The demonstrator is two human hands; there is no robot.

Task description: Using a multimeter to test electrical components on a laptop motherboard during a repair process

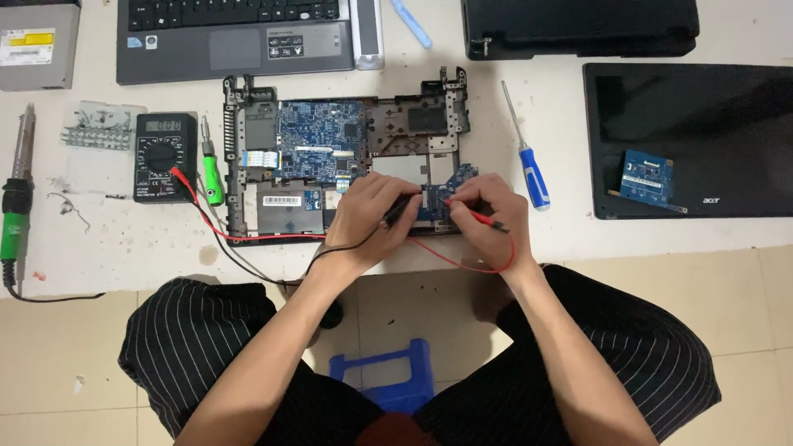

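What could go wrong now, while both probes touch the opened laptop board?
1. The black probe in the left hand and the red probe in the right hand meet close together on the blue board; a slip might bridge neighbouring contacts.
2. The red lead loops past the table edge near the knees and might snag, tugging the multimeter.

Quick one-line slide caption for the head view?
Left hand holds black probe, right hand red probe, on an opened laptop's blue board; multimeter alongside.
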